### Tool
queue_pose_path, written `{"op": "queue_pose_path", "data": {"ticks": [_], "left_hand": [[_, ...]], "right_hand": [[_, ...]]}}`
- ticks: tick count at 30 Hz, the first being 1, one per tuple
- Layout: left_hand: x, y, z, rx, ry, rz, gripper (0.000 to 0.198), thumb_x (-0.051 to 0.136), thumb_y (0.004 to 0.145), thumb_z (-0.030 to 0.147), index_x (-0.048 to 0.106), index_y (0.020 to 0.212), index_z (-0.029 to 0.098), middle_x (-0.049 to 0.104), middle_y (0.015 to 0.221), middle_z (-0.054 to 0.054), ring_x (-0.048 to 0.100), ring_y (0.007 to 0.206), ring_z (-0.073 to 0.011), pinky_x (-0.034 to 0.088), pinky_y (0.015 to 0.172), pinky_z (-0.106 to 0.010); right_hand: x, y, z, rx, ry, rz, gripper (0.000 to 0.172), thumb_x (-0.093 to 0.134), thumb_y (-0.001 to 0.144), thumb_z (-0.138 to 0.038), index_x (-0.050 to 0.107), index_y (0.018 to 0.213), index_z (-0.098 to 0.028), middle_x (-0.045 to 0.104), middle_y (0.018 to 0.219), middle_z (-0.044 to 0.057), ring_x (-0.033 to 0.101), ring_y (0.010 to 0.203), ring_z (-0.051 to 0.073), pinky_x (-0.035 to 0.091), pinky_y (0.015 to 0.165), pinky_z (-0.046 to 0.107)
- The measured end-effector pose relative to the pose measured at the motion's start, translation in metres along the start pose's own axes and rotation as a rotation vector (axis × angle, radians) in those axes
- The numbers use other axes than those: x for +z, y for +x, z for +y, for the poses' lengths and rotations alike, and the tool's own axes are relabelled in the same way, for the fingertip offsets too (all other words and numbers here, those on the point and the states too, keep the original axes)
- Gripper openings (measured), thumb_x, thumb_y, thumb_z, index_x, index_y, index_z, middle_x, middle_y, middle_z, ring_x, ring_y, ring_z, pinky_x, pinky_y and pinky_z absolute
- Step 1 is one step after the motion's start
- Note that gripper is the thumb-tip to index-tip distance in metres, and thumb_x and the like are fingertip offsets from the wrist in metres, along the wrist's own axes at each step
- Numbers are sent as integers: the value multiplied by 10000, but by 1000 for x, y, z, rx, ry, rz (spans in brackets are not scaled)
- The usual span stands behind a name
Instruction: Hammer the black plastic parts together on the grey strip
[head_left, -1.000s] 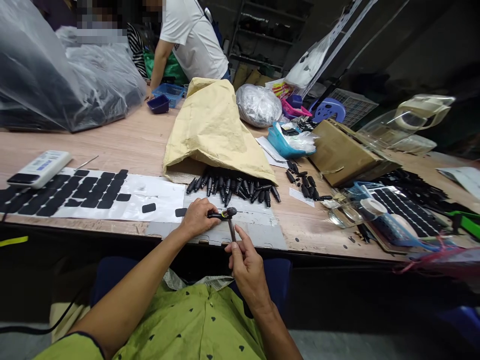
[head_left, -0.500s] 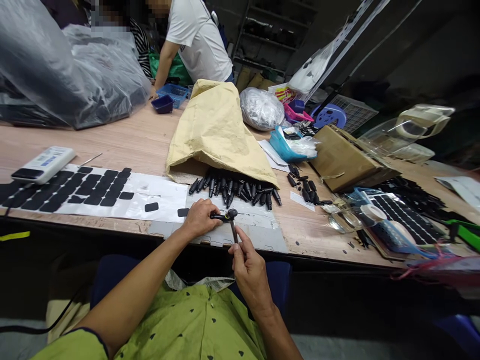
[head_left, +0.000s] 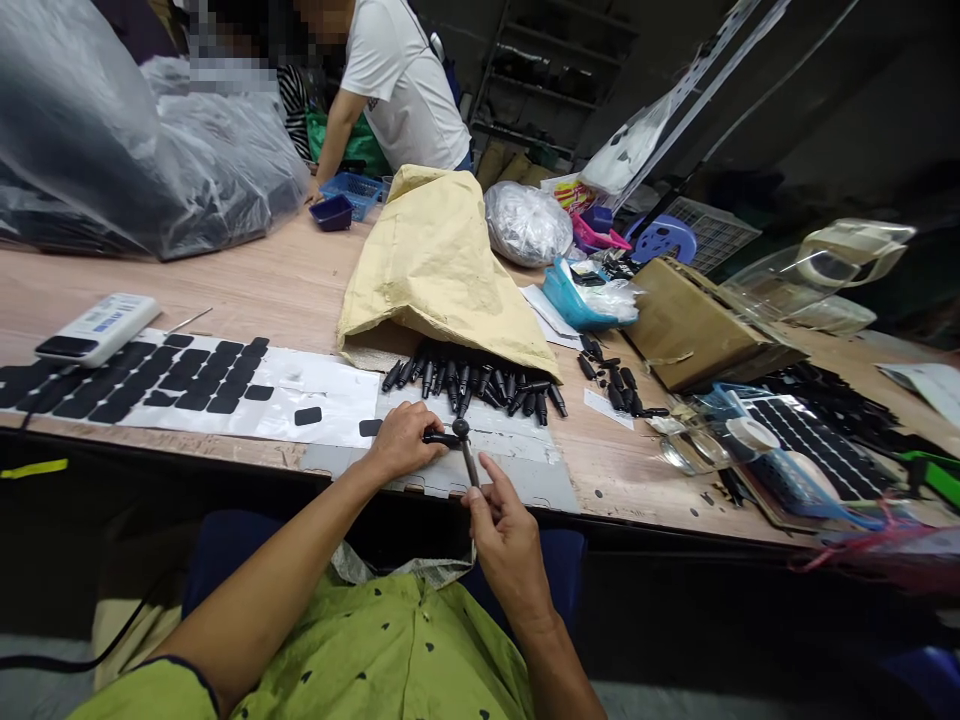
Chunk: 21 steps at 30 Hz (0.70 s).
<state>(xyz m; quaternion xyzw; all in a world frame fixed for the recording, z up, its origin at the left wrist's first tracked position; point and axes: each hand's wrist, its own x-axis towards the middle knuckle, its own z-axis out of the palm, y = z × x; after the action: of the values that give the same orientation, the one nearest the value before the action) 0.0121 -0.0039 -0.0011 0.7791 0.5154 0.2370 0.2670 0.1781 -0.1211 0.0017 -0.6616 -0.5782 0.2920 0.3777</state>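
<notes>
My left hand point(head_left: 401, 443) pinches a small black plug-like part point(head_left: 439, 438) flat on a grey mat point(head_left: 525, 480) at the table's near edge. My right hand point(head_left: 506, 535) grips the handle of a small hammer point(head_left: 466, 455), whose round head rests on the tip of that part. Just beyond lies a heap of the same black parts point(head_left: 480, 380), spilling from a tan paper sack point(head_left: 435, 265).
White sheets with rows of black pads point(head_left: 172, 375) lie left, a white remote-like device point(head_left: 97, 328) on them. A cardboard box point(head_left: 690, 325), blue trays, tape and loose parts crowd the right. Large plastic bags point(head_left: 135, 150) stand at the back left; a person in a white shirt point(head_left: 405, 85) works at the far side.
The hands and hammer stay together at the same spot on the mat; the view has shifted slightly, nothing else has visibly moved.
</notes>
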Motion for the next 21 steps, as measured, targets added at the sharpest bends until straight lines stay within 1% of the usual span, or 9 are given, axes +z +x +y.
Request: {"op": "queue_pose_path", "data": {"ticks": [2, 4, 5, 6, 10, 13, 16, 18, 21], "left_hand": [[0, -1, 0, 8, 18, 1, 148, 742, 745, 278, 716, 878, 217, 634, 876, -35, 555, 916, -230, 450, 818, -351], [0, -2, 0, 10, 24, -5, 141, 729, 756, 282, 709, 879, 214, 628, 880, -38, 550, 923, -235, 448, 822, -358], [0, -2, 0, 9, 19, -8, 138, 722, 761, 283, 705, 879, 213, 624, 878, -38, 548, 924, -237, 447, 821, -361], [0, -3, 0, 9, 13, -11, 135, 716, 766, 285, 701, 880, 215, 620, 877, -37, 545, 924, -238, 446, 819, -363], [0, -4, 0, 17, 8, -22, 133, 701, 778, 303, 691, 885, 223, 603, 873, -33, 534, 928, -240, 440, 818, -367], [-1, -3, -1, 31, 11, -29, 144, 707, 779, 326, 694, 880, 223, 596, 880, -33, 523, 930, -239, 434, 836, -375], [-5, -6, 1, 80, 0, -61, 149, 731, 773, 330, 710, 883, 232, 598, 924, -36, 516, 950, -238, 425, 868, -382], [-10, -14, 5, 142, -24, -118, 149, 747, 772, 335, 723, 891, 249, 601, 1004, -41, 513, 1000, -242, 416, 905, -392], [-16, -34, 12, 238, -55, -224, 152, 786, 744, 338, 741, 879, 285, 564, 1236, -40, 473, 1170, -280, 379, 1001, -442]], "right_hand": [[-11, 7, 10, 4, -105, 114, 500, 522, 917, -415, 583, 1353, -180, 681, 859, 42, 565, 643, 148, 462, 606, 259], [-24, 16, 21, -35, -246, 200, 436, 510, 911, -389, 656, 1255, -164, 689, 1000, 91, 604, 796, 190, 476, 718, 298], [-30, 20, 26, -50, -321, 237, 417, 493, 906, -362, 676, 1220, -158, 678, 1036, 104, 603, 846, 207, 471, 757, 317], [-35, 23, 31, -34, -398, 261, 400, 488, 896, -340, 692, 1191, -163, 666, 1021, 103, 596, 832, 209, 464, 748, 325], [-47, 29, 38, 90, -609, 282, 354, 498, 893, -299, 724, 1152, -209, 603, 938, 81, 536, 675, 165, 400, 604, 294], [-45, 29, 35, 123, -666, 284, 345, 514, 913, -307, 718, 1185, -248, 579, 944, 77, 493, 604, 132, 342, 549, 279], [-42, 28, 32, 150, -662, 281, 341, 542, 912, -311, 709, 1205, -264, 553, 957, 67, 474, 579, 115, 325, 543, 273], [-41, 28, 32, 170, -639, 276, 346, 532, 922, -308, 697, 1223, -267, 546, 982, 64, 487, 605, 119, 335, 561, 275], [-41, 28, 33, 194, -601, 269, 348, 523, 929, -320, 686, 1235, -286, 545, 1005, 53, 509, 650, 129, 353, 592, 275]]}}
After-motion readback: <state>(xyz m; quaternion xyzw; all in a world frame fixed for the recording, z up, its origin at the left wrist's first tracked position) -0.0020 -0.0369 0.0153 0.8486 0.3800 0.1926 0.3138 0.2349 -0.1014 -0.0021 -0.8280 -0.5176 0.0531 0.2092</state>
